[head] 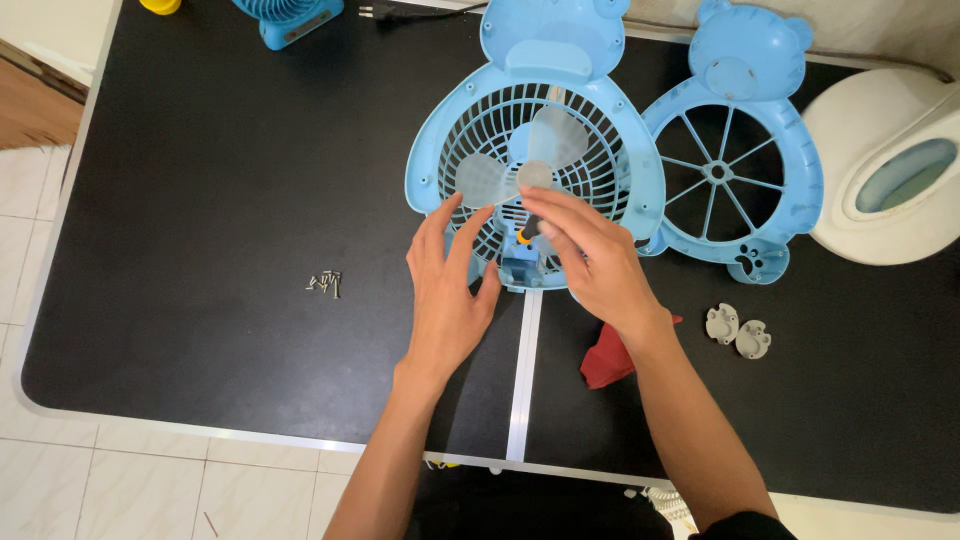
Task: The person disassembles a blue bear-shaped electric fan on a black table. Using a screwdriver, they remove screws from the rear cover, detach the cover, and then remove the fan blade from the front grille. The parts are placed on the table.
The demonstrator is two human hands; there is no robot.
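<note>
A light blue bear-shaped fan body (535, 150) lies flat on the black table (220, 200), with a translucent grey blade (530, 165) inside its grille. My left hand (447, 290) rests with spread fingers on the fan's lower left rim. My right hand (590, 262) grips a small screwdriver with a yellow and black handle (527, 232), its tip down at the fan's lower middle. The matching blue front cover (725, 170) lies to the right of the fan.
Several small screws (325, 284) lie left of my hands. Two grey round feet (738, 332) and a red cloth (605, 360) sit to the right. A white rounded appliance (890, 170) stands at the far right. Another blue fan (290, 18) is at the top edge.
</note>
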